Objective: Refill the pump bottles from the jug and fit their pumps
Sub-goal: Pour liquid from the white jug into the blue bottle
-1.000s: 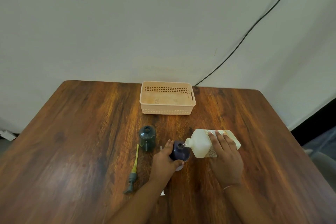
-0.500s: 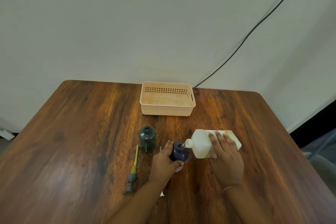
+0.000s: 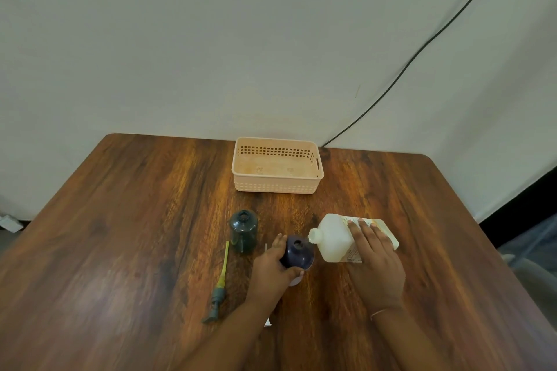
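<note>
Head view: the left hand (image 3: 272,265) grips the dark blue bottle (image 3: 297,251) near table centre; the right hand (image 3: 376,259) clasps the tilted jug (image 3: 337,238) at its 3 o'clock. If the spout (image 3: 314,235) sits off the mouth, liquid would likely spill.

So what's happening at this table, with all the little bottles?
A person is refilling pump bottles. The right hand tips a white jug so its spout sits just over the open mouth of a dark blue bottle, which the left hand steadies on the wooden table. Whether liquid is flowing is too small to tell. A dark green bottle stands open beside it, and a pump with a yellow tube lies loose on the table. A peach basket sits behind.
</note>
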